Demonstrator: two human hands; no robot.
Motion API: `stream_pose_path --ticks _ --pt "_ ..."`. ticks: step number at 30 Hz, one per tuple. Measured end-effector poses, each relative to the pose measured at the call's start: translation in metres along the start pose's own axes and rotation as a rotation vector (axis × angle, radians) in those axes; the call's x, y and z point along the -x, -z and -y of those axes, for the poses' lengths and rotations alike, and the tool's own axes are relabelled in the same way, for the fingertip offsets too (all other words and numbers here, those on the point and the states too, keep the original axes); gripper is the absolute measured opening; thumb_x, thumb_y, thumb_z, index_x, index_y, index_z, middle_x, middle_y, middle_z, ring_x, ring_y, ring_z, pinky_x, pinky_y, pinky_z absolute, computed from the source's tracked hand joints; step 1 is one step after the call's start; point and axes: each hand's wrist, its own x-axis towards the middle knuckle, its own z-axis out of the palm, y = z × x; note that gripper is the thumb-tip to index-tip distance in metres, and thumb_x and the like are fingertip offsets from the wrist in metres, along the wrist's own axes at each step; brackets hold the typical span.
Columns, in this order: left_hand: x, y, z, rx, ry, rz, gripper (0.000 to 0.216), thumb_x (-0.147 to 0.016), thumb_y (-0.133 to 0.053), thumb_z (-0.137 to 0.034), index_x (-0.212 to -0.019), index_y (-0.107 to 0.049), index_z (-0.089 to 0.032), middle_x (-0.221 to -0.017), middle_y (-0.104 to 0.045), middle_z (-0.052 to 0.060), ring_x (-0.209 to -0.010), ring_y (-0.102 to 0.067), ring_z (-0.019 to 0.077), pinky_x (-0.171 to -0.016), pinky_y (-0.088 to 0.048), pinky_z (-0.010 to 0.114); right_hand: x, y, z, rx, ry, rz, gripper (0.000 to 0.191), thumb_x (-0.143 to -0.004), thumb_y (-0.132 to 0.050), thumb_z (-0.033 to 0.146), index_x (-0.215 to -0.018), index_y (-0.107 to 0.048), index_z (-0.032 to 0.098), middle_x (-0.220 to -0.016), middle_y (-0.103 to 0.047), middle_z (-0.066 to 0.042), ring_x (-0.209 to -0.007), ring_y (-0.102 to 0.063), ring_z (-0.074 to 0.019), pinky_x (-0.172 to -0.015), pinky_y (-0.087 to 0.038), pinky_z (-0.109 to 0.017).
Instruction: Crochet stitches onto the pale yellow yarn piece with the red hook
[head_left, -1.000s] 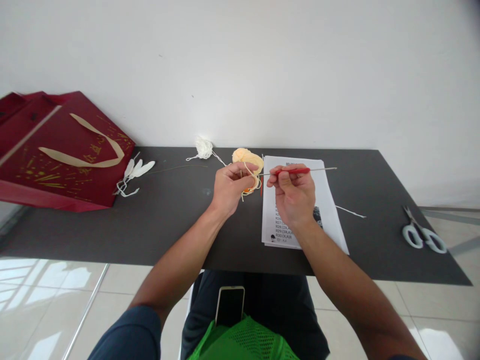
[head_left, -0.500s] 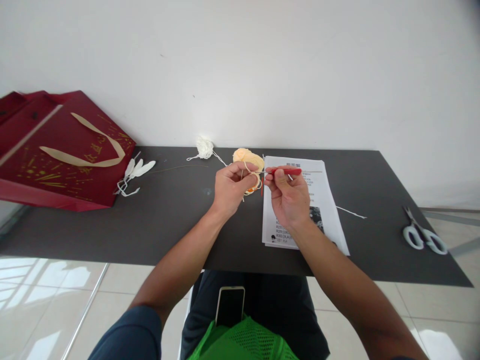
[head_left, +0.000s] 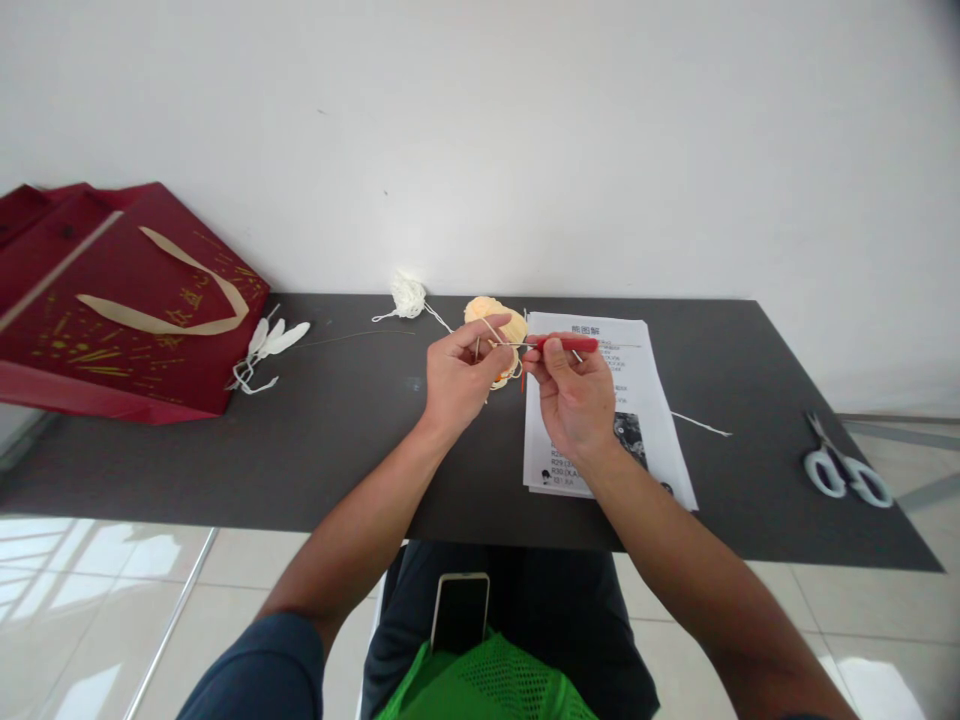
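Observation:
My right hand (head_left: 574,395) grips the red handle of a crochet hook (head_left: 570,344), its thin metal shaft pointing left. In my left hand (head_left: 461,375) a strand of cream yarn (head_left: 491,328) is pinched, looped over the raised index finger. The hook's tip meets the yarn at the left fingertips; the stitches there are too small to make out. Behind the hands lies a pale orange yarn ball (head_left: 495,312), partly covered by my left fingers. Under my right hand are printed sheets (head_left: 562,450) with text and a dark picture.
A maroon gift bag (head_left: 127,300) leans at the left, beside white feather-shaped pieces (head_left: 274,338). A white yarn ball (head_left: 409,296) rests by the wall. Scissors (head_left: 844,470) lie near the right edge. A phone (head_left: 460,612) sits on my lap.
The hook has shifted slightly left, its shaft further in toward my left fingers. My left index finger is raised a little more, with the yarn slanting from it.

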Motion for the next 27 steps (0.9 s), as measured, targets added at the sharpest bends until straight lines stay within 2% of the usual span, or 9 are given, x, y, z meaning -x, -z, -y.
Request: stream_pose_path --ticks 5,10,12,14,16,19,21,24,27 --pt "0.000 -0.002 0.001 0.042 0.005 -0.035 0.039 -0.070 -0.084 -0.020 -0.109 -0.080 -0.025 -0.078 -0.071 -0.002 -0.061 -0.058 0.0069 -0.062 -0.049 0.023 0.002 -0.001 -0.002 0.027 0.046 -0.005 0.019 -0.082 -0.084 0.035 -0.091 -0.072 0.024 -0.090 -0.081 0.003 -0.071 -0.074 -0.0101 -0.072 -0.067 -0.027" --pt "0.000 -0.004 0.003 0.124 0.062 -0.040 0.038 -0.068 -0.087 -0.021 -0.105 -0.080 -0.025 -0.083 -0.076 0.000 -0.069 -0.067 0.0099 -0.069 -0.053 0.025 0.005 0.000 -0.006 0.098 0.149 -0.006 0.014 -0.085 -0.081 0.033 -0.093 -0.073 0.025 -0.091 -0.080 0.002 -0.074 -0.075 -0.0131 -0.075 -0.067 -0.033" --pt "-0.001 -0.005 0.002 0.173 0.095 -0.042 0.039 -0.068 -0.087 -0.021 -0.106 -0.080 -0.025 -0.083 -0.076 0.000 -0.069 -0.067 0.0095 -0.067 -0.051 0.024 0.008 0.001 -0.007 0.162 0.204 -0.019 0.012 -0.085 -0.081 0.031 -0.094 -0.075 0.026 -0.091 -0.081 0.001 -0.074 -0.075 -0.0137 -0.074 -0.067 -0.032" --pt "-0.001 -0.005 0.001 0.217 0.133 -0.048 0.039 -0.068 -0.087 -0.022 -0.106 -0.079 -0.024 -0.081 -0.076 -0.001 -0.066 -0.065 0.0085 -0.062 -0.047 0.022 0.011 0.002 -0.006 0.288 0.285 -0.031 0.013 -0.085 -0.081 0.029 -0.097 -0.078 0.027 -0.091 -0.081 0.000 -0.073 -0.075 -0.0145 -0.074 -0.066 -0.033" --pt "-0.002 -0.005 -0.002 0.265 0.172 -0.058 0.038 -0.067 -0.088 -0.022 -0.104 -0.079 -0.023 -0.079 -0.075 -0.001 -0.065 -0.064 0.0078 -0.059 -0.045 0.021 0.015 0.004 -0.005 0.445 0.406 -0.017 0.015 -0.085 -0.080 0.027 -0.100 -0.081 0.029 -0.095 -0.082 -0.001 -0.081 -0.077 -0.0171 -0.081 -0.066 -0.037" --pt "-0.003 -0.005 -0.008 0.339 0.245 -0.074 0.040 -0.064 -0.090 -0.021 -0.102 -0.079 -0.023 -0.079 -0.074 -0.001 -0.063 -0.061 0.0063 -0.055 -0.040 0.019 0.019 0.006 -0.005 0.595 0.578 0.088 0.023 -0.086 -0.078 0.022 -0.104 -0.081 0.035 -0.107 -0.083 -0.001 -0.097 -0.077 -0.0214 -0.093 -0.065 -0.045" --pt "-0.003 -0.005 -0.012 0.364 0.308 -0.074 0.041 -0.063 -0.090 -0.022 -0.102 -0.079 -0.023 -0.079 -0.073 0.000 -0.058 -0.055 0.0042 -0.048 -0.032 0.018 0.019 0.008 -0.006 0.624 0.630 0.130 0.027 -0.087 -0.077 0.020 -0.107 -0.081 0.038 -0.111 -0.082 0.000 -0.099 -0.077 -0.0223 -0.093 -0.065 -0.047" --pt "-0.004 -0.004 -0.014 0.389 0.381 -0.065 0.041 -0.063 -0.090 -0.023 -0.102 -0.078 -0.021 -0.078 -0.071 -0.001 -0.050 -0.043 0.0015 -0.042 -0.023 0.019 0.017 0.010 -0.008 0.595 0.616 0.133 0.026 -0.086 -0.078 0.021 -0.105 -0.081 0.039 -0.110 -0.083 0.000 -0.098 -0.077 -0.0226 -0.092 -0.065 -0.048" --pt "-0.006 -0.002 -0.013 0.420 0.410 -0.050 0.042 -0.062 -0.089 -0.021 -0.102 -0.079 -0.021 -0.076 -0.068 -0.002 -0.047 -0.037 0.0004 -0.041 -0.021 0.019 0.012 0.011 -0.010 0.488 0.474 0.117 0.020 -0.083 -0.081 0.024 -0.100 -0.082 0.036 -0.109 -0.083 0.000 -0.098 -0.078 -0.0224 -0.091 -0.067 -0.046"
